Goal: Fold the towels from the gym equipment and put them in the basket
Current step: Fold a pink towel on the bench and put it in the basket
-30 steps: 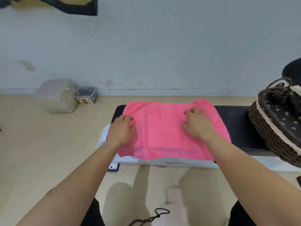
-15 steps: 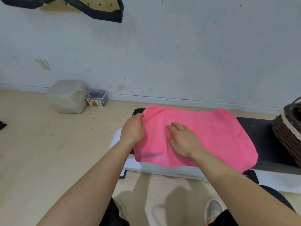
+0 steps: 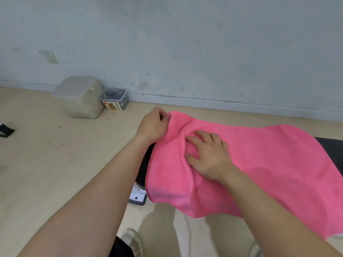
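A: Towel (image 3: 259, 164) first: it is bright pink and fills the centre and right of the frame, spread over a black bench (image 3: 332, 147) whose dark pad shows at the right edge and again in a strip under the cloth's left side.

B: Does it lie flat?

A: Mostly. Its near edge hangs over the front of the bench toward the bottom of the frame, and near its far left corner the cloth is bunched into a few ridges.

B: Where are the hands?

A: The left hand (image 3: 153, 125) sits just above the middle of the frame, at that far left corner. Its fingers are curled shut and pinch the towel's edge. The right hand (image 3: 209, 154) lies palm down on the cloth just to the right of it, fingers spread and loose, pressing the fabric and gripping nothing.

B: Do the two hands touch?

A: No, a fold of pink cloth runs between them.

B: What else shows?

A: A white foot of the bench (image 3: 137, 196) with a dark pad rests on the pale floor (image 3: 46, 164) below the towel's left edge. In the upper left a cloudy plastic box (image 3: 79, 97) stands against the grey wall (image 3: 185, 43), with a smaller clear box (image 3: 115, 99) touching its right side. A wall socket (image 3: 49, 56) sits above them. A light shoe (image 3: 132, 240) shows at the bottom centre
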Tool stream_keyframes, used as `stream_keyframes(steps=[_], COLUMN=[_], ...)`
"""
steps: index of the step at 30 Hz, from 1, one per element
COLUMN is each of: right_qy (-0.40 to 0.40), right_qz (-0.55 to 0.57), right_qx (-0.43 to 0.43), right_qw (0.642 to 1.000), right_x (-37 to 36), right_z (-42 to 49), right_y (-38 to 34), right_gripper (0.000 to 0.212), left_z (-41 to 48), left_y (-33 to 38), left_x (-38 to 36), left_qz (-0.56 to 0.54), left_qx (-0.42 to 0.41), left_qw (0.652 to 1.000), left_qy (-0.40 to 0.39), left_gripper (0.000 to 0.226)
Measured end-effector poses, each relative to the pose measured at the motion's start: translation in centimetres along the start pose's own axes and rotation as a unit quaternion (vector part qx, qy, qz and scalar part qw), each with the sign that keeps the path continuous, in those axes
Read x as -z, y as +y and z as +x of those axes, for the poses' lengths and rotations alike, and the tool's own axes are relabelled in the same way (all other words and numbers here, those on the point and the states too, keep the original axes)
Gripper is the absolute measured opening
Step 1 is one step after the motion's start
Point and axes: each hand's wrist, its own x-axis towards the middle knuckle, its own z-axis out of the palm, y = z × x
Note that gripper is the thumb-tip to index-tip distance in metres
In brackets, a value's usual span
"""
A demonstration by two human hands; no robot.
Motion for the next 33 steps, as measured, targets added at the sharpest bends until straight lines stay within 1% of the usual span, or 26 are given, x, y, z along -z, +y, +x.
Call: stream_keyframes(steps=[2,3,5,7,8,10,11,13,15,17,18,20,21,24,27,31,33], right_qy=[0.004,0.004,0.003,-0.004,-0.010,-0.018,-0.020,-0.018,-0.001,0.014,0.011,-0.012,-0.019,0.002,0.042,0.071,0.074], right_qz=[0.003,0.005,-0.001,-0.004,-0.002,-0.003,-0.005,-0.011,-0.019,-0.032,-0.035,-0.037,-0.040,-0.036,-0.021,-0.006,0.017], right_qx=[0.002,0.005,0.013,0.016,0.016,0.017,0.019,0.022,0.020,0.022,0.026,0.039,0.046,0.044,0.015,-0.064,-0.119], right_qw=[1.000,1.000,1.000,1.000,1.000,1.000,1.000,1.000,1.000,0.999,0.999,0.998,0.998,0.998,0.999,0.995,0.990], right_x=[-0.2,-0.2,-0.3,-0.3,-0.2,-0.1,0.0,0.0,-0.1,-0.2,-0.4,-0.8,-0.9,-0.1,1.8,4.2,5.3], right_z=[-0.3,-0.4,-0.5,-0.6,-0.8,-1.1,-1.2,-1.5,-1.7,-2.1,-2.4,-3.2,-3.6,-4.9,-6.7,-9.9,-11.5], right_y=[0.2,0.2,0.1,0.0,0.0,0.2,0.3,0.5,0.8,1.0,1.1,1.2,1.3,2.4,4.8,9.9,12.7], right_gripper=[0.063,0.063,0.065,0.066,0.066,0.069,0.070,0.073,0.074,0.073,0.073,0.073,0.073,0.072,0.071,0.070,0.070], left_z=[0.6,0.8,1.1,1.6,1.7,1.4,1.0,-0.7,-3.4,-6.4,-7.6,-9.2,-9.6,-10.1,-10.4,-10.3,-10.7], left_y=[0.0,0.0,-0.2,-0.7,-0.8,-0.6,-0.2,0.8,1.8,2.2,2.0,1.3,1.0,1.1,2.5,6.8,9.7], left_x=[0.6,1.1,1.8,2.0,2.0,1.7,1.5,0.9,0.2,-0.8,-1.2,-2.0,-2.1,-1.7,-1.6,-3.5,-5.5], left_qz=[-0.057,-0.068,-0.044,0.014,0.037,0.041,0.041,0.079,0.137,0.196,0.224,0.265,0.278,0.290,0.292,0.261,0.236], left_qx=[0.039,0.043,0.034,0.027,0.028,0.038,0.042,0.025,-0.030,-0.087,-0.096,-0.086,-0.082,-0.089,-0.109,-0.167,-0.197], left_qw=[0.996,0.994,0.992,0.989,0.987,0.986,0.987,0.991,0.989,0.977,0.969,0.956,0.950,0.946,0.945,0.947,0.947], left_qy=[0.049,0.069,0.109,0.142,0.153,0.158,0.148,0.102,0.045,-0.006,-0.038,-0.097,-0.113,-0.112,-0.104,-0.081,-0.088], left_gripper=[0.008,0.008,0.009,0.010,0.012,0.022,0.028,0.039,0.046,0.055,0.061,0.069,0.071,0.072,0.070,0.065,0.062])
